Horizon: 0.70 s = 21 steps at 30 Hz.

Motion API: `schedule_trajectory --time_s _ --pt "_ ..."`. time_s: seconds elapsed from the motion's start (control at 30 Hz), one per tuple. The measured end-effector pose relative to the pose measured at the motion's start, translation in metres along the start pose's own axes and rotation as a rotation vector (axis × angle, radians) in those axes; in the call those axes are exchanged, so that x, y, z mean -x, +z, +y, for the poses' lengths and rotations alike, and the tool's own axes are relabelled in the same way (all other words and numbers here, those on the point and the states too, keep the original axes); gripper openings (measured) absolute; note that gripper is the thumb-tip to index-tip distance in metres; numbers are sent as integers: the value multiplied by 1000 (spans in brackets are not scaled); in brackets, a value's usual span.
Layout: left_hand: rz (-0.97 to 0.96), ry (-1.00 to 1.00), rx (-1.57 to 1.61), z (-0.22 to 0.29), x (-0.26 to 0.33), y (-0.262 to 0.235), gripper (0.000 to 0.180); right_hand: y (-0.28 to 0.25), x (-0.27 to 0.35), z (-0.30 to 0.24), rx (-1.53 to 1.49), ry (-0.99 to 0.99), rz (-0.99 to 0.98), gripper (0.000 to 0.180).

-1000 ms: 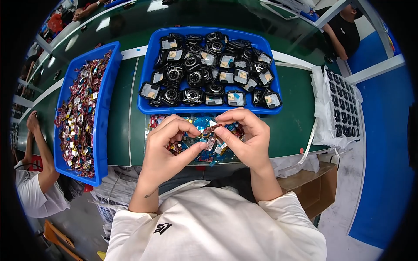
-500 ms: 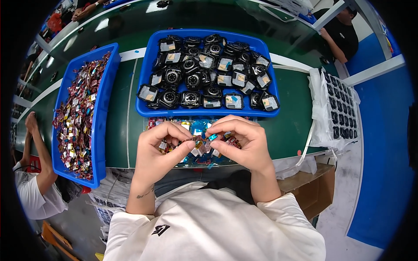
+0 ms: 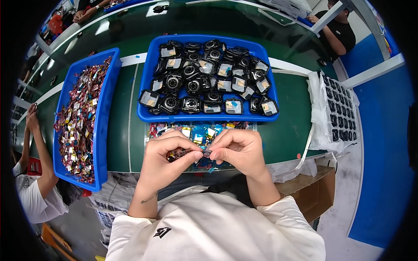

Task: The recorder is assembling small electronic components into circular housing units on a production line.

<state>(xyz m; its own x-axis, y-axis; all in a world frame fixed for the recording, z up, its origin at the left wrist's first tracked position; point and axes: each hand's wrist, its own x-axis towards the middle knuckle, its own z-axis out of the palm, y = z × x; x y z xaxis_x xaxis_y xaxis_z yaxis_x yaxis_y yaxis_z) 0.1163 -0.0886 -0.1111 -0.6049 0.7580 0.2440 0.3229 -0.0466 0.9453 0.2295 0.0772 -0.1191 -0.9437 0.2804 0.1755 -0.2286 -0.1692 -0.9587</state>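
Between both hands, over the near edge of the table, is a small thin flex-circuit part (image 3: pixel 206 153) with a dark strip. My left hand (image 3: pixel 167 158) pinches one end between thumb and forefinger. My right hand (image 3: pixel 241 152) pinches the other end; its fingertips partly hide the part. Beneath and behind the hands lies a spread of small flex-circuit pieces (image 3: pixel 198 138) with blue, yellow and silver patches. Just beyond them stands a blue tray (image 3: pixel 209 118) heaped with black smartwatch housings (image 3: pixel 190 104), some showing round sensor backs, others pale open sides.
A long blue bin (image 3: pixel 103 135) full of small red and silver circuit pieces stands at left. On the right, a white-wrapped tray (image 3: pixel 320 117) holds rows of black parts. Below it is an open cardboard box (image 3: pixel 311 191). Other people sit at far left and far right.
The blue film end seen earlier at my right fingertips no longer shows; a dark strip is visible there. My fingertips have come closer together and slightly lower in view.
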Motion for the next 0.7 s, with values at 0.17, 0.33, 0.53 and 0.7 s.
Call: schedule_trajectory --time_s 0.17,0.33,0.53,0.7 --pt "6 -97 176 2 1 6 6 2 2 3 -148 82 -63 16" --pt "-72 -82 307 5 3 2 7 0 -1 -2 -160 9 -30 13" --pt "-5 -90 390 6 4 1 6 -12 -11 -6 893 -318 9 36" --pt "-10 -67 273 3 6 3 6 -51 -6 -31 1284 -323 320 33"
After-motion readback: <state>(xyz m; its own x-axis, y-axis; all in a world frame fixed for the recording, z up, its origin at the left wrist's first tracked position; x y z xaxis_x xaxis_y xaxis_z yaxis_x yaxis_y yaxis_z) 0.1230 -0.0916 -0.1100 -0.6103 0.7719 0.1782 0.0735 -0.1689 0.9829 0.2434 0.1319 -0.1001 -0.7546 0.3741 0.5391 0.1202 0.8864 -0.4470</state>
